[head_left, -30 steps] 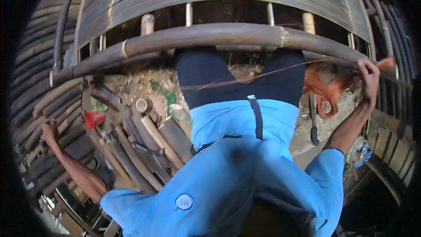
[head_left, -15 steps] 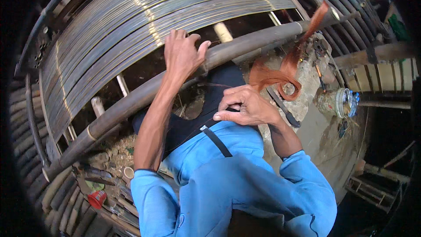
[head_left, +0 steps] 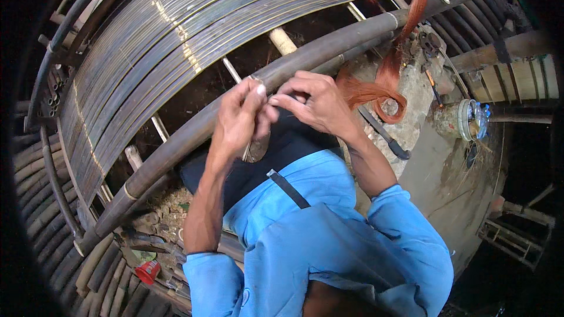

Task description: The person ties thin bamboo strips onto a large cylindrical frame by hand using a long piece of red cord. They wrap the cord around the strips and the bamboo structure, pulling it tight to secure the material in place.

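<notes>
Close together at the near bamboo pole (head_left: 182, 132), my two hands meet just on its near side. My left hand (head_left: 238, 120) has its fingers curled and thumb pressed in; a thin pale strip shows below it, and whether that hand holds it is unclear. Thumb and forefinger of my right hand (head_left: 320, 105) pinch right beside the left fingertips; whatever is between them is too fine to make out. Beyond the pole lies a panel of dark narrow slats (head_left: 229, 23) crossed by pale bindings. A hank of copper-brown strands (head_left: 388, 79) hangs over the pole to the right.
A dark-handled knife (head_left: 385, 135) rests on the stone slab (head_left: 411, 111) to my right, with pliers (head_left: 429, 44) farther off. Past it stands a clear container (head_left: 464, 120). A red cup (head_left: 148, 271) lies among debris at lower left. Stacked bamboo poles line the left side.
My left hand has come down from the panel's edge to the near side of the pole. My right hand has risen to meet it. The view has shifted slightly.
</notes>
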`<move>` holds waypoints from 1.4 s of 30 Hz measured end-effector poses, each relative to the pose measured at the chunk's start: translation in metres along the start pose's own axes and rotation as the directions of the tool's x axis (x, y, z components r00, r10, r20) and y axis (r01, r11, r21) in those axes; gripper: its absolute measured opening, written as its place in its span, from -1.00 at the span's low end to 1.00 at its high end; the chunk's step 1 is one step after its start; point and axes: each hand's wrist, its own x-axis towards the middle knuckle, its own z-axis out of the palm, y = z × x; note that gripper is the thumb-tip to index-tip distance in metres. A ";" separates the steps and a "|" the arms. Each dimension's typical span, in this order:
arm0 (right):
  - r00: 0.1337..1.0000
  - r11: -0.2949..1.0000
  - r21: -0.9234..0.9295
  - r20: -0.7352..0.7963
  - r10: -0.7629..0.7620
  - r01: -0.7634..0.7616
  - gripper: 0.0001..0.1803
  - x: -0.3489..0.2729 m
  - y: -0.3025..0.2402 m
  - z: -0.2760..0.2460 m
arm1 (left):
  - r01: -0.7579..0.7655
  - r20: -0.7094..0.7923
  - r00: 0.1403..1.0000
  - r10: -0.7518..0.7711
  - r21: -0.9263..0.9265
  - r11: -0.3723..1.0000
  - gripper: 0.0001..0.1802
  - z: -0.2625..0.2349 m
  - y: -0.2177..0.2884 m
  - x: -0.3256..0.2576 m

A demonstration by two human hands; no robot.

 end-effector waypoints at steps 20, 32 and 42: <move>0.770 0.686 0.369 0.421 0.479 -0.627 -0.45 -0.030 0.046 -0.010 | -0.100 -0.494 0.862 0.115 0.056 0.993 -0.78 -0.039 -0.103 -0.068; 0.828 0.283 0.847 0.277 0.488 -0.450 -0.71 -0.047 0.037 0.048 | -0.055 -0.345 0.937 0.058 0.020 0.998 -0.77 0.028 -0.109 -0.080; 0.829 0.707 0.454 0.151 0.538 -0.542 -0.75 -0.048 -0.009 0.044 | -0.077 -0.505 0.863 0.032 -0.068 0.995 -0.76 0.004 -0.090 -0.060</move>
